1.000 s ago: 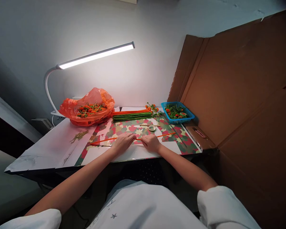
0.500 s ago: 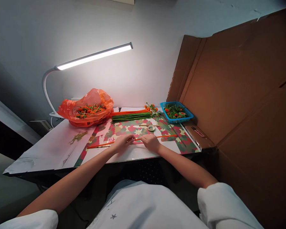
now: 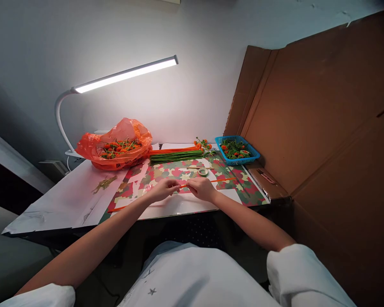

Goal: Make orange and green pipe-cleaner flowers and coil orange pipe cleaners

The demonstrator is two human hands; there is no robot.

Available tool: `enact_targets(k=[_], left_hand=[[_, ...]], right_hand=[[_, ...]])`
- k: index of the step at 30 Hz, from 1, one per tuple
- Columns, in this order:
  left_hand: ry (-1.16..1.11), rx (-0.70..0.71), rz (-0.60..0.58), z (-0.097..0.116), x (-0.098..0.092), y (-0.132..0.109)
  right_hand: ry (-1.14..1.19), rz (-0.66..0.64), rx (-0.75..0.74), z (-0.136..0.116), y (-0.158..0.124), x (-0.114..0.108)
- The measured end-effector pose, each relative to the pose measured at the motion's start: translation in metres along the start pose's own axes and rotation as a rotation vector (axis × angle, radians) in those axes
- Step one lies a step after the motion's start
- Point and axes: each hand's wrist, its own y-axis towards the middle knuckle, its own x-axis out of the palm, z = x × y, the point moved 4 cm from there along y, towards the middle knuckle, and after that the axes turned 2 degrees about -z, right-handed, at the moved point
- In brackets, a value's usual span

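Between my two hands runs a long, thin orange pipe cleaner [image 3: 224,180], stretched out just over the front of the table. My left hand [image 3: 162,190] pinches it near the middle, fingertips together. Close beside it, my right hand [image 3: 201,189] is closed on the same pipe cleaner, with a short bit showing between the hands. One end sticks out to the right, the other comes out low on the left past my forearm. Just beyond my hands lie a roll of pale green tape [image 3: 203,172] and a thin stick [image 3: 196,167].
Bundled green pipe cleaners [image 3: 176,157] and orange ones [image 3: 169,150] lie at the back. An orange plastic bag [image 3: 128,125] holds orange flower heads; a blue basket [image 3: 238,161] holds green and orange pieces. A lamp [image 3: 128,74], cardboard [image 3: 323,106] and a cutter [image 3: 266,175] surround the work.
Both hands have shifted up very slightly, still close together on the pipe cleaner. Its left end has swung down and left, and its right end has drawn slightly left.
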Motion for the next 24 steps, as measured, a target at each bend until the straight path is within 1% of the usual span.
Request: enact_targets(k=[2, 5, 10, 14, 16, 20, 24], left_hand=[[-0.009, 0.020, -0.016, 0.000, -0.002, 0.001], [0.024, 0.054, 0.036, 0.001, -0.006, -0.002], [0.119, 0.190, 0.132, 0.010, -0.008, -0.011], [0.202, 0.306, 0.196, 0.016, -0.009, -0.018], [0.241, 0.359, 0.223, 0.018, -0.010, -0.021], [0.306, 0.454, 0.247, 0.019, -0.010, -0.026], [0.354, 0.505, 0.238, 0.019, -0.011, -0.030]], right_hand=[[0.082, -0.023, 0.041, -0.001, 0.000, 0.001], [0.246, -0.096, 0.131, 0.003, 0.004, 0.003], [0.580, -0.326, 0.227, 0.008, 0.012, 0.007], [0.856, -0.543, 0.279, 0.006, 0.008, 0.012], [0.982, -0.626, 0.304, 0.005, 0.005, 0.015], [1.159, -0.715, 0.341, 0.004, 0.000, 0.020], [1.244, -0.759, 0.361, 0.003, -0.001, 0.022]])
